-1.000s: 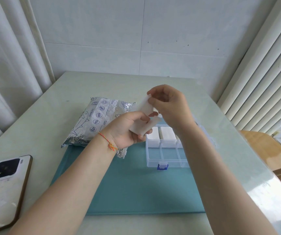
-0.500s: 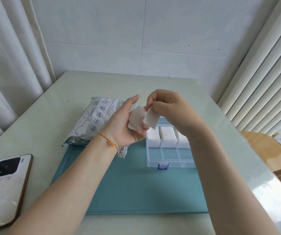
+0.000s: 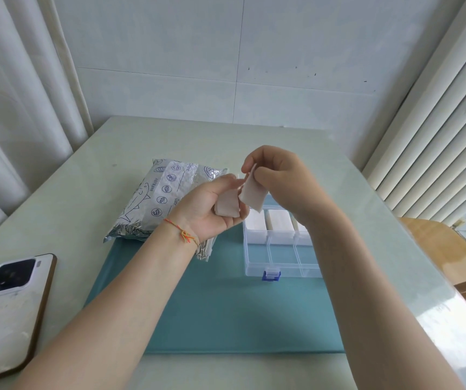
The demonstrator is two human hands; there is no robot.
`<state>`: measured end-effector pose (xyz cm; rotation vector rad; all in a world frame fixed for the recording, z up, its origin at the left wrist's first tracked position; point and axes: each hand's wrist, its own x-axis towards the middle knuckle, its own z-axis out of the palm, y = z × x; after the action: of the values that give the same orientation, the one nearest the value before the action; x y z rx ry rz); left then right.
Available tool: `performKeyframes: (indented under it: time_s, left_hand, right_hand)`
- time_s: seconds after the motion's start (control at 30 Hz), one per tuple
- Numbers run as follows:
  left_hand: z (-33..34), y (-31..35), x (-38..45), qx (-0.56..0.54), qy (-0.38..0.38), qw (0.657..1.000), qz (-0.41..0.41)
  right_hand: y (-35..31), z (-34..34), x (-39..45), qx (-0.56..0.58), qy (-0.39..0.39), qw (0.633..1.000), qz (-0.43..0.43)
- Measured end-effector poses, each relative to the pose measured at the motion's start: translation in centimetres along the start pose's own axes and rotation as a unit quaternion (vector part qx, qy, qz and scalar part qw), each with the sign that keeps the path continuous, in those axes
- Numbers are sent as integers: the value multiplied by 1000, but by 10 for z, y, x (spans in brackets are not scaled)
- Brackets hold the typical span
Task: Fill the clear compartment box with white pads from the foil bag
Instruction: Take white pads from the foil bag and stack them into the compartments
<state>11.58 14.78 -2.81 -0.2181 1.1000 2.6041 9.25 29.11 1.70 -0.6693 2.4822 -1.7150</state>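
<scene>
White pad (image 3: 252, 194) pinched in our right hand (image 3: 278, 182) | second white pad (image 3: 227, 205) held in our left hand (image 3: 212, 211) | both above clear compartment box (image 3: 279, 266), far row filled | foil bag (image 3: 164, 198) left, on worktop (image 3: 85, 187)

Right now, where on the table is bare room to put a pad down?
The teal mat is bare in front of the compartment box and foil bag, between the forearms. The table is bare between bag and phone. Crowded: the mat's far edge.
</scene>
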Motion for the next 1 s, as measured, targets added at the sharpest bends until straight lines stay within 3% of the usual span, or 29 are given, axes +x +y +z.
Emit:
performKeyframes:
  time_s: [0.1,0.23,0.43,0.63,1.0]
  left_hand:
    - [0,1,2,22,34,999,-15]
    - [3,-1,1,56,20,998,-13]
    - [9,0,-4,-21,1,999,-36]
    - [12,-3,-5,8,14,999,-41]
    - [5,-5,1,17,20,999,-31]
  right_hand:
    - [-1,2,-1,0,-2,1000,1]
    - [-3,7,-2,2,-23,1000,-8]
    - [-3,15,-4,-48,-30,998,-8]
    - [-3,20,-6,-132,-38,990,-33]
    - [-1,24,-6,-178,-17,982,-58]
